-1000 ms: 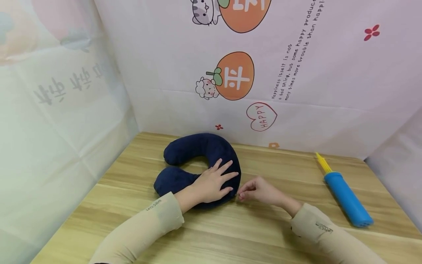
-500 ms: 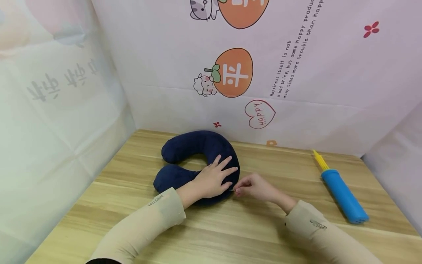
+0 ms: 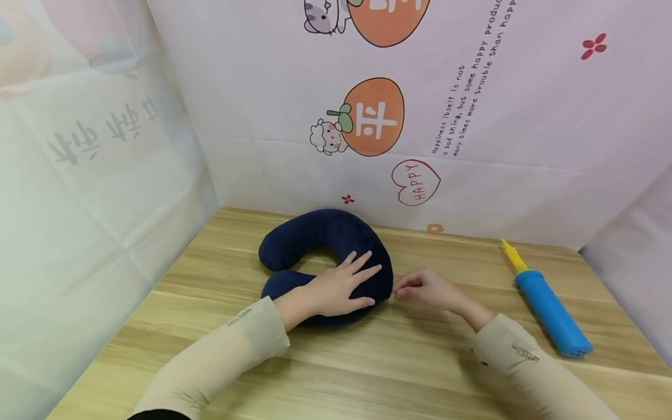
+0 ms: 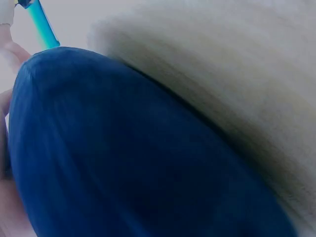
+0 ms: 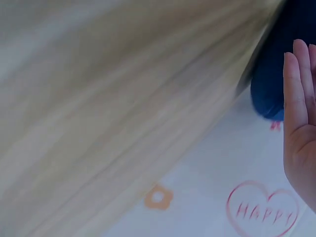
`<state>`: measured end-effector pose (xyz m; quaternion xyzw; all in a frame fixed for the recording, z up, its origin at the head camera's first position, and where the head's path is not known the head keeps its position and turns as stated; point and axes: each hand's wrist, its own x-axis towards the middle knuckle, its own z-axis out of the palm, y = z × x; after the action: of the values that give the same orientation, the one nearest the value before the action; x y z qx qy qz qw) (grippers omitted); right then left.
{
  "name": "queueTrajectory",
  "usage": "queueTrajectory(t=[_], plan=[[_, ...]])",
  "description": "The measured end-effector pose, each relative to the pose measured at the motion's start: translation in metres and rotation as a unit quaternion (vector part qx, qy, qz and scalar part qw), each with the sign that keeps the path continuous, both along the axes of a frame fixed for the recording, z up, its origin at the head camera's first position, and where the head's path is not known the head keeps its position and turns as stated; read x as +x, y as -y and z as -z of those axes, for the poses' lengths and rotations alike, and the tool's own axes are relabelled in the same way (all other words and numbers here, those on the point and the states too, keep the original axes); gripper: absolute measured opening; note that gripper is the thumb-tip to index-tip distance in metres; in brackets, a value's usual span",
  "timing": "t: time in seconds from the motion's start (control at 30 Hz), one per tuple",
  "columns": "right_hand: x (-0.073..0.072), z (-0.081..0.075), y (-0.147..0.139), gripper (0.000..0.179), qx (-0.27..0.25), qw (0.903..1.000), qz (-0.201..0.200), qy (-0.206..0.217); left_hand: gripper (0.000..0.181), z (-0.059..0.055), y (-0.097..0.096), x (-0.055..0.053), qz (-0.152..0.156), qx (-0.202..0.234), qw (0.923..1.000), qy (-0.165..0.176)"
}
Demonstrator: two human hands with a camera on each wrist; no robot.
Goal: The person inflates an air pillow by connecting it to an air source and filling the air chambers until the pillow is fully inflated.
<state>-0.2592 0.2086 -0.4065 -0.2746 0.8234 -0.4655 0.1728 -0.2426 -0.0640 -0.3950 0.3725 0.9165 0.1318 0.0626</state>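
A navy blue U-shaped neck pillow lies on the wooden table, its gap facing left. My left hand rests flat on the pillow's right curve with fingers spread. Right at the pillow's right edge, my right hand pinches a tiny zipper pull at the seam, mostly hidden by thumb and forefinger. The left wrist view is filled by the pillow's dark fabric. In the right wrist view, part of the right hand shows at the right border, in front of the pillow.
A blue hand pump with a yellow nozzle lies on the right of the wooden table. Behind stands a white printed cloth wall, with another cloth wall along the left.
My right hand has moved to the right, still pinching at the seam. The pillow has shifted and turned slightly rightward with it, while the left hand stays spread on top.
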Motion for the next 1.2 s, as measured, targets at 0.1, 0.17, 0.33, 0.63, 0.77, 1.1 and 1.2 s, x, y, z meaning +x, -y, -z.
queueTrajectory(t=[0.1, 0.17, 0.33, 0.63, 0.77, 1.1, 1.2], plan=[[-0.005, -0.002, -0.013, 0.016, -0.006, 0.9997, 0.022, 0.006, 0.076, 0.0, -0.002, 0.002, 0.013, -0.001, 0.9999, 0.006], [-0.007, -0.002, -0.018, 0.016, -0.003, 0.9995, 0.032, 0.004, 0.077, 0.002, -0.004, 0.003, 0.018, -0.002, 0.9998, 0.002], [-0.003, -0.002, -0.022, 0.016, -0.001, 0.9993, 0.038, 0.001, 0.074, 0.006, -0.009, 0.003, 0.018, -0.008, 0.9997, -0.016], [0.011, 0.002, -0.014, 0.018, -0.041, 0.997, 0.057, 0.031, 0.071, 0.008, -0.012, 0.004, 0.014, -0.004, 0.9994, -0.03], [0.016, 0.002, -0.008, 0.019, -0.053, 0.9937, 0.077, 0.062, 0.07, 0.008, -0.013, 0.004, 0.012, 0.005, 0.9996, -0.025], [0.019, 0.003, 0.003, 0.024, -0.059, 0.9843, 0.129, 0.105, 0.071, 0.008, -0.018, 0.003, 0.004, 0.014, 0.9997, -0.022], [0.018, 0.004, 0.002, 0.026, -0.063, 0.9816, 0.144, 0.109, 0.071, 0.008, -0.024, 0.002, -0.008, 0.011, 0.9996, -0.024]])
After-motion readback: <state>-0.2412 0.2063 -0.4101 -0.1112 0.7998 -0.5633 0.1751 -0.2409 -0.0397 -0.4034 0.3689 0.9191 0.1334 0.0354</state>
